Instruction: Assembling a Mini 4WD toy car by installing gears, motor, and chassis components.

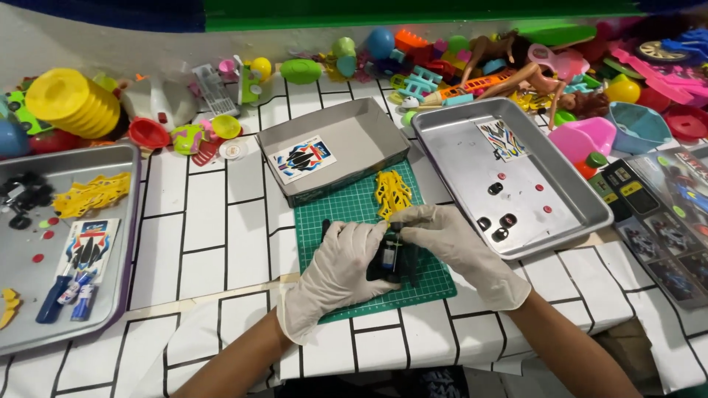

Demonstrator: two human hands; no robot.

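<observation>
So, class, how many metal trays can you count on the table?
2: one metal tray at the left edge holding tools and small parts, the other right of the green mat. More may lie outside the view.

Most of the small dark model part (pixel 389 254) over the green cutting mat (pixel 354 210) is hidden under the gloved hands, the left hand (pixel 335 276) and right hand (pixel 450 247); its shape cannot be told. Left of the mat, the left metal tray (pixel 110 295) is cut off by the picture's edge. Right of the mat, the printed sheets (pixel 664 221) run out of view, their pictures blurred.
</observation>
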